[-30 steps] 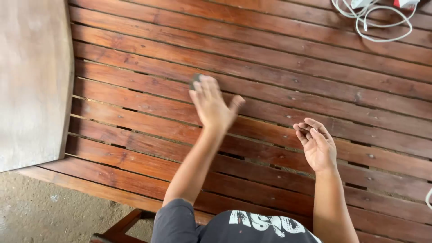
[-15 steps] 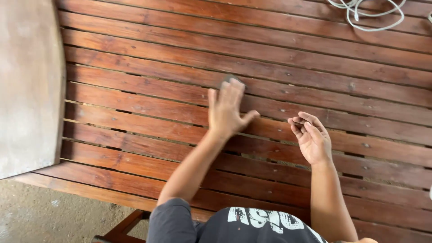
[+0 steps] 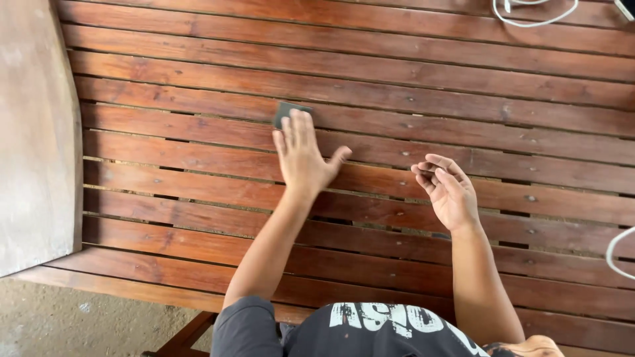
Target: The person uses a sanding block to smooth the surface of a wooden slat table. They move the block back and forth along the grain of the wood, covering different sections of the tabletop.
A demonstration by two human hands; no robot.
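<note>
The left hand lies flat and open near the middle of the frame, palm down on the slatted wooden tabletop, fingers together and pointing toward the top of the picture, thumb spread out to the right. Its fingertips rest on the lower edge of a small dark square pad, which lies flat on one of the reddish-brown slats just above the hand; only the upper left part of the pad shows past the fingers.

The right hand sits to the right of centre, well apart from the pad, raised a little over the boards. It is empty and loosely curled, the fingers bent inward toward the palm, gripping nothing.

The slats run side to side across the whole frame, with dark gaps between them and small nail heads dotted along the right half. A pale grey slab stands along the left edge. A white cable loops at the top right, and another stretch of white cable curves in at the right edge. Bare concrete floor shows at the lower left, and the person's dark printed shirt fills the bottom centre.
</note>
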